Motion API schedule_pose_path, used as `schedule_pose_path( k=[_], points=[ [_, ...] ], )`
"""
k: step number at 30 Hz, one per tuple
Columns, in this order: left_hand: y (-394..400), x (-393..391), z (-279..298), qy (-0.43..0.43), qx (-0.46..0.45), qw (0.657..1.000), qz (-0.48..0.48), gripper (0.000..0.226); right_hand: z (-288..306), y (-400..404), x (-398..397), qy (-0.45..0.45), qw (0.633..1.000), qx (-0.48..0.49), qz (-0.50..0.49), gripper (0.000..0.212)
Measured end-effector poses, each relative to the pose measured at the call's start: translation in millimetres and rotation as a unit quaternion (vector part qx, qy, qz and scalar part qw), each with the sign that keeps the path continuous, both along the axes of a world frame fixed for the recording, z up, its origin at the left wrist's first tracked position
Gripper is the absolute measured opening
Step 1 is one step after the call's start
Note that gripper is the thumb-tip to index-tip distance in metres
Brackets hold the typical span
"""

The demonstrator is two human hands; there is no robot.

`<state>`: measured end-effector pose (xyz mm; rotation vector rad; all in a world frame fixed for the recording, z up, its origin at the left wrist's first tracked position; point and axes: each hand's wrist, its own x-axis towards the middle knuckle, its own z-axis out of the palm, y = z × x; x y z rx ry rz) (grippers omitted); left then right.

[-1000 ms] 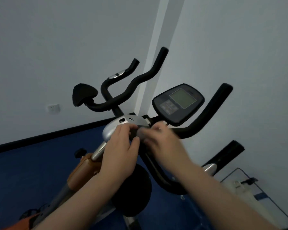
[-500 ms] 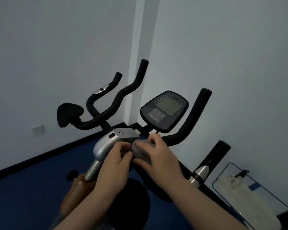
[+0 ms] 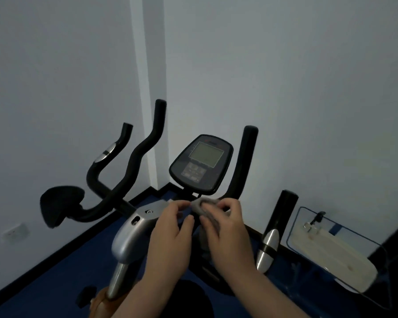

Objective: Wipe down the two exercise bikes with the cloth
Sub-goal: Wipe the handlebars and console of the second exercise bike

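A small grey cloth is bunched in front of the bike's stem. My right hand is closed around it, and my left hand pinches its left edge with fingertips. Both hands hover over the silver handlebar mount of the near exercise bike. Its black console with a grey screen stands just behind the hands. Black handlebars curve up on the left and a straight black grip rises on the right. A second bike's black and silver post stands to the right.
White walls meet in a corner behind the bikes, above a blue floor with a black skirting. A black pad sticks out at the left. A clear-framed pale tray sits low at the right. A wall socket is at far left.
The view has tilted up and shifted, so the bike sits lower in frame. My hands stayed at the stem, and the cloth now shows more plainly between them.
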<state>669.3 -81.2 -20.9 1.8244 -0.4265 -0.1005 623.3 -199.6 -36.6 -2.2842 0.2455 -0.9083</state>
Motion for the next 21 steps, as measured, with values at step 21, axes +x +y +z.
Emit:
schedule_pose_path(
  k=[21],
  points=[
    [-7.8,11.3,-12.0,-0.003,-0.004,0.997,-0.078,0.026,33.0,-34.6,27.0,-0.035,0.981,0.031,-0.190,0.022]
  ],
)
